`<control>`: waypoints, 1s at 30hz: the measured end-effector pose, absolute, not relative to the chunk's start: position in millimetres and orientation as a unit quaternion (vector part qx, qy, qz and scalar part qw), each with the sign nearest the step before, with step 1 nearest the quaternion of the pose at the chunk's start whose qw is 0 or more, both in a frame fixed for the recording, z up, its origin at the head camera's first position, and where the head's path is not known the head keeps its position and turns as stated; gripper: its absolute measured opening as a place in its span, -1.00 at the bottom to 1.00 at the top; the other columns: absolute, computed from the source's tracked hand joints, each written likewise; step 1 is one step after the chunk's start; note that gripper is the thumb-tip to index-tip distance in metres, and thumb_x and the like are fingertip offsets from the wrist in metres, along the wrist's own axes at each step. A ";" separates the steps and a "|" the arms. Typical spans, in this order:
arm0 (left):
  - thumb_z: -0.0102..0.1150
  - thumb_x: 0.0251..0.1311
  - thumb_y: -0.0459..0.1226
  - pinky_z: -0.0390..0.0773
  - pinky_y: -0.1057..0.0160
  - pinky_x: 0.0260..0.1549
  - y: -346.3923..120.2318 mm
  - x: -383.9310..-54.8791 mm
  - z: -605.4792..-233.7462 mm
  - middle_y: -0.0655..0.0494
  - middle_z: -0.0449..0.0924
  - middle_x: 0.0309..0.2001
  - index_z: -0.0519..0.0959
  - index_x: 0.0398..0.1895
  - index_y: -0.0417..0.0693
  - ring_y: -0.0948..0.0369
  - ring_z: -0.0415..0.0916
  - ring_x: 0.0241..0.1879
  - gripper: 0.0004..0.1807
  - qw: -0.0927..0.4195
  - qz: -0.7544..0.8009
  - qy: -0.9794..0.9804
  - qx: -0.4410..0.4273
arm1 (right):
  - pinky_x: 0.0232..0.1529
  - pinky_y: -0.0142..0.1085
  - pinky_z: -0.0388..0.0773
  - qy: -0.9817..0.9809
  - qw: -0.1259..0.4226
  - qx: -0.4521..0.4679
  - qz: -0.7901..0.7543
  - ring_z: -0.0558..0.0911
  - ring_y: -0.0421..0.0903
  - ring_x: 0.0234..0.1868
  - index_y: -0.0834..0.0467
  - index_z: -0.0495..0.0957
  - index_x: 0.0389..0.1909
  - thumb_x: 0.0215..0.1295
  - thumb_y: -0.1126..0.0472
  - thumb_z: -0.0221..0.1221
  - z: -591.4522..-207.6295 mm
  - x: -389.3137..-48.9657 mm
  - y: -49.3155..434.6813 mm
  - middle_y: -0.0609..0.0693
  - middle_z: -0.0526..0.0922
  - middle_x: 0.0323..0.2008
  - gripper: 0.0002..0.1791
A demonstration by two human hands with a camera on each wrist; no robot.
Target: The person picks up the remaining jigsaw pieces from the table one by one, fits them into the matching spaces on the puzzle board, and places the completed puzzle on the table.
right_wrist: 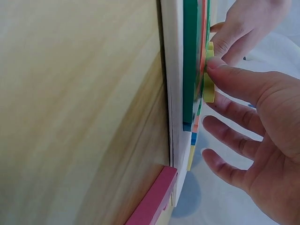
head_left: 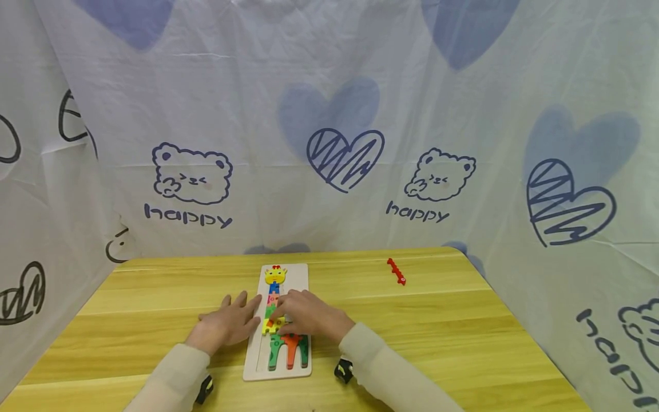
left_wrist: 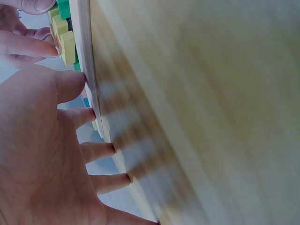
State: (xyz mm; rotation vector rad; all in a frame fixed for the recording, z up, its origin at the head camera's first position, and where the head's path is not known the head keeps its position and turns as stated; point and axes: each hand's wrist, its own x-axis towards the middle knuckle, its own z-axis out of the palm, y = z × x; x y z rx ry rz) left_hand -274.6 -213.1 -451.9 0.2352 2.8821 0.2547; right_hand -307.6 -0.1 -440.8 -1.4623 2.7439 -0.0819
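**Yellow piece sitting proud on the giraffe board: level it first, then press**

So I've got a chunky yellow spotted puzzle piece pinched in my right grip, over the middle of a rectangular white board on the wood-grain bench. It stands higher than its neighbours, so I'd say it's not seated. My left grip is spread, fingertips braced along the board's left edge.

My take: leave that brace on so the board can't slide left. Line the yellow piece up between the coloured neck pieces on the far side and the green and orange leg pieces on the near side, then nudge it right, because it looks shifted left. Push down flat, not on one corner, or it'll probably jam. The long wavy red piece, far right, can wait.
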 end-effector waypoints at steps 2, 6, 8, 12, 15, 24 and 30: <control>-0.10 0.56 0.02 0.15 -0.82 0.02 -212.9 -274.5 -451.9 -0.29 0.05 0.62 0.15 0.63 0.06 -0.50 0.00 0.53 -0.33 0.119 0.087 0.986 0.080 | 0.00 -0.40 0.56 0.881 0.016 -0.472 -0.026 0.60 -0.19 0.07 -0.15 0.72 0.16 0.35 -0.05 0.34 -440.9 -307.6 0.0 -0.15 0.71 0.16 -0.63; -0.11 0.56 0.02 0.15 -0.82 0.02 -212.5 -274.3 -451.7 -0.28 0.05 0.62 0.15 0.64 0.07 -0.49 0.00 0.53 -0.33 0.120 0.086 0.986 0.078 | -0.04 -0.42 0.54 0.879 0.013 -0.475 -0.028 0.59 -0.21 0.03 -0.14 0.73 0.14 0.35 -0.05 0.35 -441.8 -307.7 -0.5 -0.18 0.73 0.11 -0.64; -0.11 0.56 0.02 0.15 -0.82 0.02 -212.5 -274.4 -451.7 -0.29 0.05 0.62 0.15 0.64 0.07 -0.49 0.00 0.53 -0.33 0.120 0.086 0.986 0.079 | -0.06 -0.44 0.52 0.879 0.011 -0.475 -0.029 0.59 -0.22 0.00 -0.13 0.74 0.13 0.34 -0.05 0.35 -441.9 -307.7 -1.1 -0.19 0.74 0.09 -0.64; -0.11 0.56 0.03 0.15 -0.82 0.02 -212.7 -274.6 -451.7 -0.28 0.04 0.62 0.15 0.64 0.07 -0.49 0.00 0.53 -0.33 0.120 0.086 0.986 0.079 | -0.10 -0.45 0.50 0.881 0.009 -0.473 -0.029 0.58 -0.23 -0.04 -0.14 0.75 0.11 0.32 -0.06 0.36 -441.5 -307.6 -2.2 -0.20 0.75 0.06 -0.64; -0.11 0.56 0.03 0.15 -0.82 0.01 -212.8 -274.6 -451.8 -0.28 0.04 0.62 0.15 0.64 0.07 -0.49 0.00 0.53 -0.33 0.121 0.087 0.986 0.079 | -0.08 -0.45 0.50 0.882 0.010 -0.470 -0.029 0.58 -0.23 -0.04 -0.14 0.75 0.10 0.31 -0.07 0.37 -441.2 -307.8 -2.8 -0.21 0.75 0.05 -0.64; -0.11 0.56 0.03 0.15 -0.83 0.01 -212.5 -275.2 -452.7 -0.27 0.05 0.62 0.15 0.64 0.08 -0.49 0.01 0.53 -0.33 0.122 0.084 0.986 0.078 | -0.03 -0.45 0.52 0.885 0.013 -0.465 -0.031 0.59 -0.25 -0.03 -0.13 0.76 0.08 0.29 -0.08 0.37 -440.6 -309.3 -4.0 -0.22 0.76 0.05 -0.64; -0.11 0.56 0.03 0.14 -0.83 0.02 -212.5 -273.7 -452.0 -0.28 0.05 0.62 0.15 0.64 0.08 -0.49 0.01 0.53 -0.33 0.119 0.087 0.986 0.078 | 0.05 -0.40 0.60 0.885 0.015 -0.464 -0.039 0.64 -0.25 0.04 -0.13 0.76 0.08 0.26 -0.10 0.39 -442.5 -313.1 -4.5 -0.23 0.76 0.07 -0.62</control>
